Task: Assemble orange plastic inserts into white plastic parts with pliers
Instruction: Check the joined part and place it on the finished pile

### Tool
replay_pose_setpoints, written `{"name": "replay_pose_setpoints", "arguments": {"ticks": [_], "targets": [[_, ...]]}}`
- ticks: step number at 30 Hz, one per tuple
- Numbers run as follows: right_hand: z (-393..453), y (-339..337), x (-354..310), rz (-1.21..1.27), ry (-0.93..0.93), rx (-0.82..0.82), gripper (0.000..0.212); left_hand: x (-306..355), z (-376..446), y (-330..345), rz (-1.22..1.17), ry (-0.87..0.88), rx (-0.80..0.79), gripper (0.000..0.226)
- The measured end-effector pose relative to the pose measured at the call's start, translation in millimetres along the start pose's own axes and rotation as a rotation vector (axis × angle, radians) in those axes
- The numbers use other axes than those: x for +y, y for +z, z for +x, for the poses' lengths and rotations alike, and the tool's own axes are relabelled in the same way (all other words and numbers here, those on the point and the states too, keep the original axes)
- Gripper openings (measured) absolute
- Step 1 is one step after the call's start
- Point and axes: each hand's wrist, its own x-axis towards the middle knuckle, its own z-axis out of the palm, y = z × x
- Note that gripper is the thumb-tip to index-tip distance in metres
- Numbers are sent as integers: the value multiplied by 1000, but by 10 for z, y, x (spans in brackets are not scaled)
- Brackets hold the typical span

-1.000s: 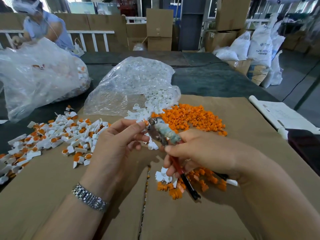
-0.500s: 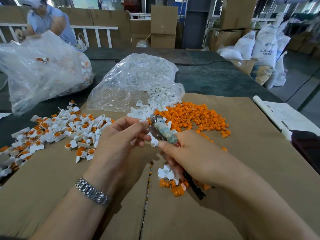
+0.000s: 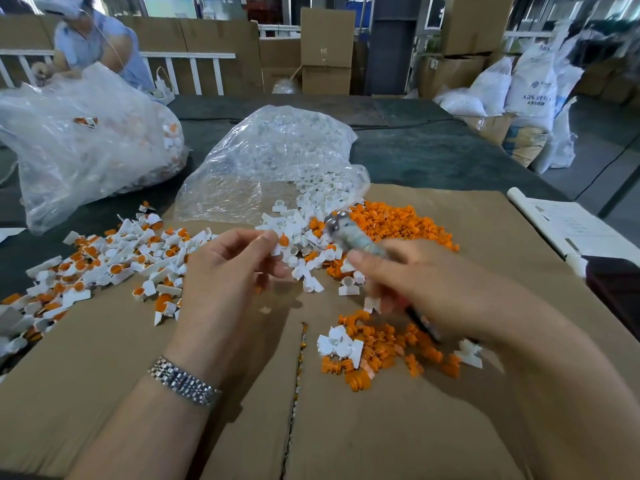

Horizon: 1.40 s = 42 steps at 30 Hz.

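At a cardboard-covered bench, my left hand [image 3: 228, 268] pinches one white part [image 3: 278, 249] with an orange insert [image 3: 284, 240] seated in it, thumb and fingertips curled around it above the loose parts. My right hand [image 3: 426, 289] is wrapped around the pliers [image 3: 356, 237], whose metal nose points up and away from the piece; I cannot tell whether the jaws are parted. A heap of finished pieces [image 3: 114, 265] lies to the left, so a good share looks done. Much is left: a bag [image 3: 277, 164] spilling white parts, a mound of orange inserts [image 3: 398, 223] behind the pliers, and a smaller mixed cluster [image 3: 374, 344] near my right wrist. I judge the work well under way, far from finished.
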Motion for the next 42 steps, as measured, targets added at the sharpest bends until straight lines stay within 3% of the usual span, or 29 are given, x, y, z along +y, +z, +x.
{"name": "replay_pose_setpoints", "arguments": {"ticks": [3, 6, 12, 16, 24, 28, 31, 33, 35, 39, 42], "targets": [[165, -125, 135, -163, 73, 174, 35, -36, 67, -99, 414, 196, 149, 6], [338, -125, 278, -291, 160, 211, 36, -65, 144, -125, 792, 303, 244, 10], [515, 112, 452, -565, 249, 319, 62, -257, 57, 80, 1097, 539, -151, 16], [549, 223, 493, -638, 215, 325, 71, -304, 40, 135, 1235, 616, -243, 23], [520, 224, 528, -543, 160, 294, 75, -228, 29, 122, 1016, 448, -223, 6], [420, 128, 453, -462, -48, 352, 54, -161, 1, 108, 723, 195, -223, 18], [321, 70, 386, -376, -266, 146, 25, -115, -22, 81, 500, 47, -236, 18], [277, 94, 369, -354, -310, -7, 20, -93, -19, 67, 418, -30, -245, 14], [279, 132, 369, -365, -333, -52, 20, -78, -11, 79, 271, -147, -270, 15], [315, 188, 372, -463, -358, 1, 18, -94, 23, 106, -177, -316, -272, 25], [319, 224, 369, -482, -354, 128, 22, -89, 45, 96, -304, -337, -367, 30]]}}
